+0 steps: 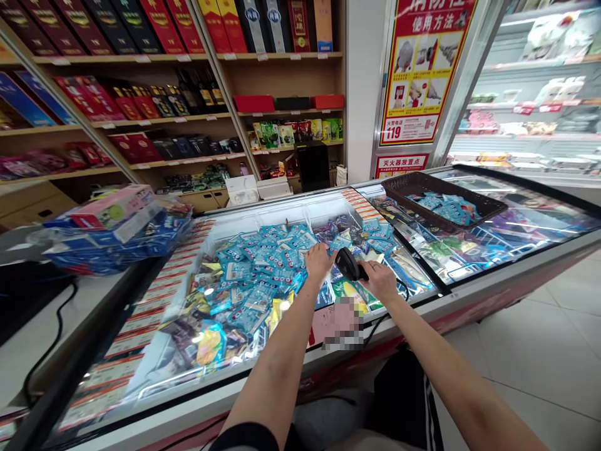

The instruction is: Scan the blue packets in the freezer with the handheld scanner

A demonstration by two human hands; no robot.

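I am reaching into an open chest freezer point(422, 307) packed with blue ice-cream packets point(263, 263). My left hand point(318, 260) rests on the packets with its fingers curled down among them; whether it holds one is hidden. My right hand point(379, 280) grips a black handheld barcode scanner point(348, 264), its head aimed at the packets just right of my left hand. The scanner's cable trails over the freezer rim toward me.
A dark basket point(488, 210) with more blue packets sits on the glass lid to the right. Wrapped blue and pink boxes point(113, 228) lie on the counter at left. Wooden shelves of boxed goods point(154, 94) stand behind, a refrigerated case point(539, 94) at right.
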